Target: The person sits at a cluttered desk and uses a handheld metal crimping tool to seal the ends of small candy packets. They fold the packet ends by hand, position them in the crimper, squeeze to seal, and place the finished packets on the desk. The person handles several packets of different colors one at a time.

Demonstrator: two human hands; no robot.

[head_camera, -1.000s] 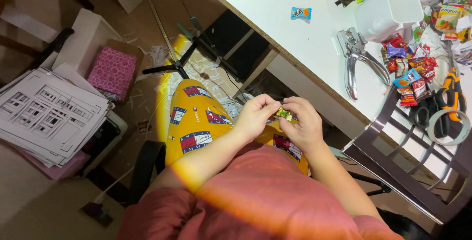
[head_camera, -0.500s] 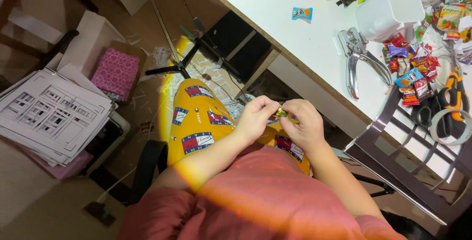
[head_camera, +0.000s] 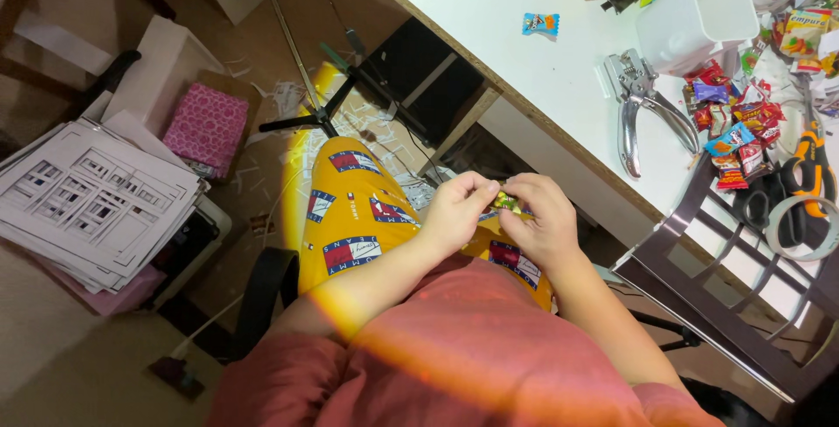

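Both hands met over the lap, below the counter (head_camera: 559, 86) edge: the left hand (head_camera: 454, 213) and right hand (head_camera: 546, 222) pinched a small green-and-yellow candy wrapper (head_camera: 507, 202) between their fingertips, its long axis running hand to hand, equally near both.

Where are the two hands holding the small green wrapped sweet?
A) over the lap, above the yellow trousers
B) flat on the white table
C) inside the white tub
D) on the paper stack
A: the left hand and right hand pinch the small green wrapped sweet between them over the yellow trousers, off the white table.
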